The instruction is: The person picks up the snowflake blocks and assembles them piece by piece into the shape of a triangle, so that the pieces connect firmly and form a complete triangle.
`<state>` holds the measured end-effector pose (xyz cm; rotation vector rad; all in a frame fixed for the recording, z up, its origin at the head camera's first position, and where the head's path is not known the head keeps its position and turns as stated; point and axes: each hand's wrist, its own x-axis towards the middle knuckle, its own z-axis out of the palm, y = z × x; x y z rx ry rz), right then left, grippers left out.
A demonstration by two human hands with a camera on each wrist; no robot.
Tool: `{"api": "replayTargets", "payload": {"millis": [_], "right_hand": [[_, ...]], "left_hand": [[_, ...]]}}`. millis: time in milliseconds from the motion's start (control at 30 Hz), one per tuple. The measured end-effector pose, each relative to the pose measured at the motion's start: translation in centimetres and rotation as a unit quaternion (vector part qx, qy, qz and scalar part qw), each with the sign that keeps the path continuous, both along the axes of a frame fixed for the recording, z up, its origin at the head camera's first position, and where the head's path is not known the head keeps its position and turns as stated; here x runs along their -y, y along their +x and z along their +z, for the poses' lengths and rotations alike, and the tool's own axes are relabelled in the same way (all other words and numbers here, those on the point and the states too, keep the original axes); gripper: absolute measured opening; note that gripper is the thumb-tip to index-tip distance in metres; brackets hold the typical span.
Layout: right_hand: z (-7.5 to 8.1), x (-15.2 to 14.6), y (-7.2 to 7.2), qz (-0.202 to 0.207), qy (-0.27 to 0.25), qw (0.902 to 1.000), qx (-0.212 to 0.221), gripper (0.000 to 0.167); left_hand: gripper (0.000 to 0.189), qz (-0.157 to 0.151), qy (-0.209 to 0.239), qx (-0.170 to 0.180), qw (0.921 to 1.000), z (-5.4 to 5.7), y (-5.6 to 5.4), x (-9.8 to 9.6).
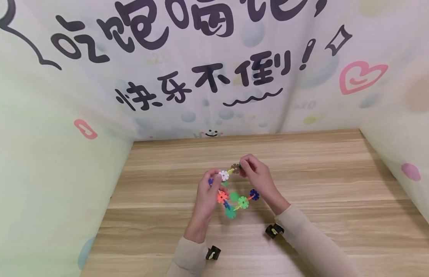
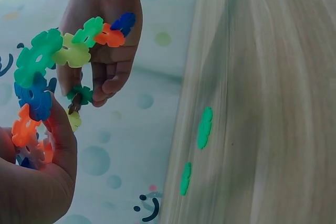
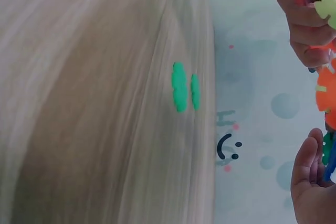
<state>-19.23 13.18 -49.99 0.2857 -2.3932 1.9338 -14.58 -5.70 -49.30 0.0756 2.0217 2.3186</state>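
A chain of notched plastic snowflake discs (image 1: pixel 243 202) hangs in a curve between the two hands, in several colours. My left hand (image 1: pixel 206 194) grips the chain near a white disc (image 1: pixel 223 176) and an orange disc (image 1: pixel 222 197). At its far end, my right hand (image 1: pixel 258 175) pinches a small dark green disc (image 2: pixel 84 94) that touches a brown disc (image 1: pixel 235 168). The other end finishes in a dark blue disc (image 1: pixel 254 194), hanging free below the right hand. In the right wrist view, the frame edge cuts off much of the chain.
Two loose green discs lie flat on the wooden table (image 1: pixel 148 231), one green disc (image 3: pixel 179 86) nearer and another green disc (image 3: pixel 195 92) beyond. A printed white wall sheet (image 1: pixel 186 115) stands behind the table, with side sheets left and right. Black wrist pieces (image 1: pixel 274 231) are by the sleeves.
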Motion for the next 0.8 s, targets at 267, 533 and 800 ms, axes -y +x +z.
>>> {"api": "replayTargets", "payload": {"millis": [267, 533, 800], "right_hand": [[-0.5, -0.4, -0.3, 0.015, -0.045, 0.9979, 0.044, 0.033], [-0.7, -1.2, -0.7, 0.041, -0.058, 0.9944, 0.077, 0.032], [-0.6, -1.1, -0.7, 0.102, -0.04, 0.9899, 0.09, 0.034]], "left_hand": [[0.03, 0.011, 0.0, 0.01, 0.9999, -0.2, 0.0, -0.2], [0.028, 0.018, -0.044, 0.067, 0.9966, -0.9, 0.5, -0.4], [0.038, -0.064, -0.047, 0.074, 0.994, -1.6, 0.5, -0.1]]}}
